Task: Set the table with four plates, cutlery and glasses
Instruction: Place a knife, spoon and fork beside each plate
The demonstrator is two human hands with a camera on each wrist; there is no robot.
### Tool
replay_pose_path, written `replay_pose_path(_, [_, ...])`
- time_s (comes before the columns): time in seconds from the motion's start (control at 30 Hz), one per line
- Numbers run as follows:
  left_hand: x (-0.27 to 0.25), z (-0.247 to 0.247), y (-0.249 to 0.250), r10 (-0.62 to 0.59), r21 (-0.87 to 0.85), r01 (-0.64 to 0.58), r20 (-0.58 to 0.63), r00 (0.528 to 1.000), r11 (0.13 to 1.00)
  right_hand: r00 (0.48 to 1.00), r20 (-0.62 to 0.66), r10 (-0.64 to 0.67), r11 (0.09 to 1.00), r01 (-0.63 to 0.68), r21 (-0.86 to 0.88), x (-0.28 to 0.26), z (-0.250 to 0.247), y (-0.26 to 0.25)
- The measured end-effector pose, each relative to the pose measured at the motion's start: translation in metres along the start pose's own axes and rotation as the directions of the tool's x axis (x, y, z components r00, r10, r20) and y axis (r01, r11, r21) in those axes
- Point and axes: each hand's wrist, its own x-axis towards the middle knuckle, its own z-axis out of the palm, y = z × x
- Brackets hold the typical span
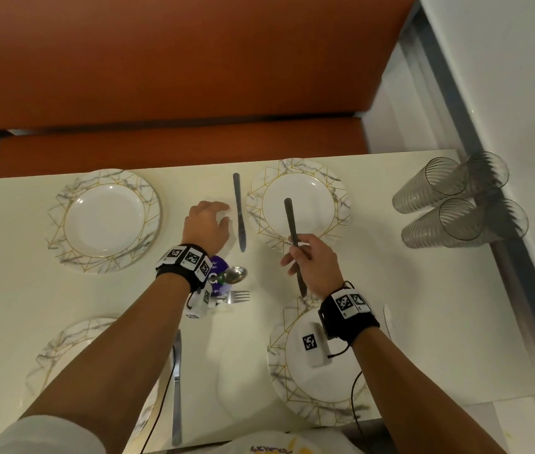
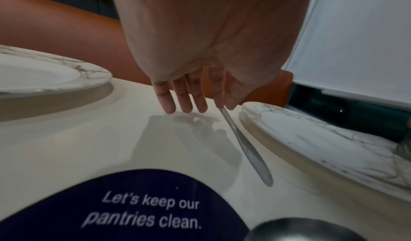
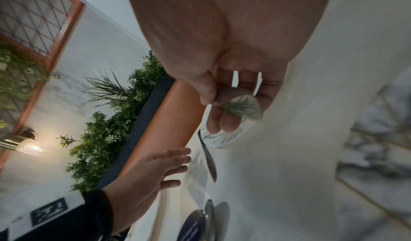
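Four marble-rimmed plates lie on the white table [image 1: 423, 306]: far left plate [image 1: 105, 221], far right plate [image 1: 299, 204], near left plate [image 1: 63, 348], near right plate [image 1: 335, 381]. A knife [image 1: 239, 213] [image 2: 246, 148] lies between the far plates. My left hand [image 1: 223, 214] [image 2: 193, 107] hovers just left of its handle with straight fingers, holding nothing. My right hand [image 1: 295, 253] [image 3: 222, 114] grips a spoon [image 1: 289, 221] [image 3: 242, 107] over the near rim of the far right plate, handle pointing away from me.
A loose spoon [image 1: 235, 275] and a fork [image 1: 233, 296] lie by a round purple sticker [image 2: 133, 209] under my left wrist. Another knife [image 1: 177, 388] lies beside the near left plate. Several clear glasses [image 1: 449, 204] stand at the right edge. An orange bench [image 1: 177, 77] runs behind.
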Motion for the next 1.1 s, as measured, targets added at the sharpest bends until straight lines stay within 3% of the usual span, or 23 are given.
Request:
replay_pose_path(0.3, [-0.073,-0.037,-0.006,-0.026,-0.363,0.013,-0.031,0.999,0.932,0.986,0.128,-0.110,0.988,0.122,-0.093,-0.009,0.084,-0.035])
replay_pose_path(0.43, [-0.092,-0.056,-0.027,-0.140,-0.490,0.145,0.046,0.989,0.860,0.980,0.161,-0.117,0.978,0.142,-0.155,-0.027,0.141,-0.049])
replay_pose_path(0.53, [-0.106,-0.078,-0.058,-0.190,-0.529,0.175,0.026,0.981,0.830,0.981,0.175,-0.084,0.991,0.100,-0.087,-0.044,0.184,-0.060])
replay_pose_path(0.67, [-0.125,-0.114,-0.116,-0.240,-0.614,0.197,0.012,0.971,0.764,0.973,0.183,-0.138,0.973,0.168,-0.157,-0.064,0.246,-0.066])
replay_pose_path(0.87, [-0.131,-0.177,-0.201,-0.309,-0.698,0.241,0.030,0.950,0.674,0.973,0.211,-0.087,0.983,0.119,-0.141,-0.088,0.335,-0.073])
replay_pose_path(1.1, [-0.092,-0.217,-0.288,-0.435,-0.667,0.325,0.001,0.900,0.670,0.969,0.249,0.006,0.999,0.006,-0.047,-0.098,0.379,-0.080])
